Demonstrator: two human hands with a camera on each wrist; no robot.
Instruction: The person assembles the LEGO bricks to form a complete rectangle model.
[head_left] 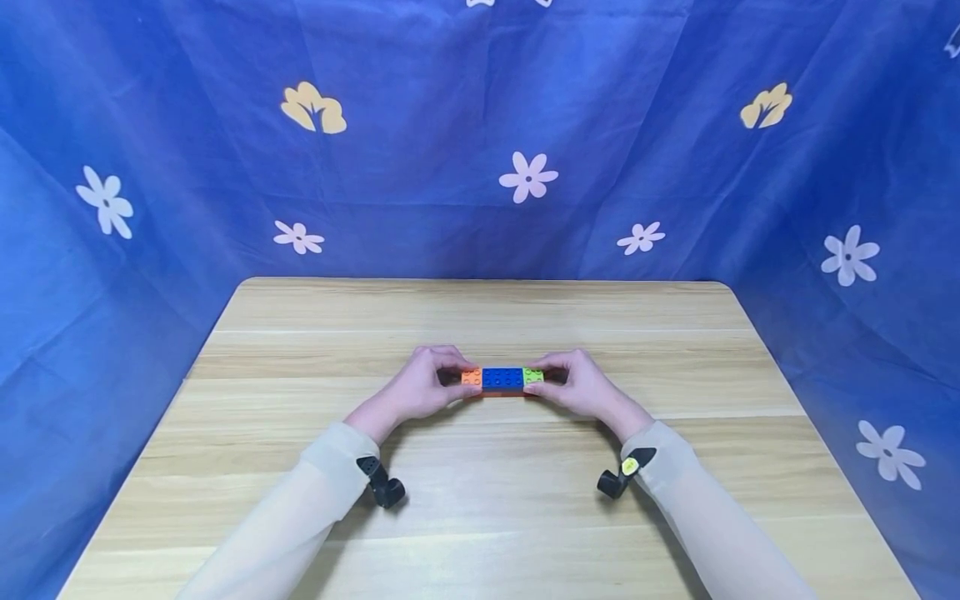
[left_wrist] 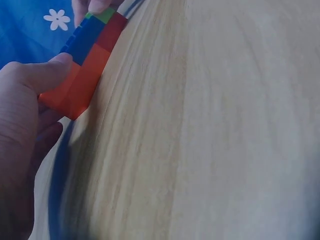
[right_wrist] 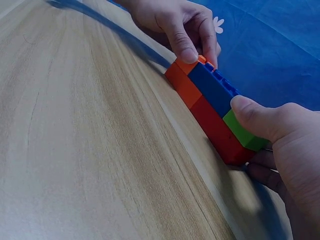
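A two-layer block of joined toy building bricks is at the middle of the table, between both hands. Its top layer has a small orange brick on the left, a longer blue brick in the centre and a small green brick on the right. Below them are a lower orange brick and a red brick. My left hand grips the orange end, its thumb on the near side. My right hand pinches the green end between thumb and fingers.
The wooden table has rounded far corners. A blue curtain with flowers hangs behind it and along both sides. A small black wrist camera sits on the left sleeve, and another black camera on the right one.
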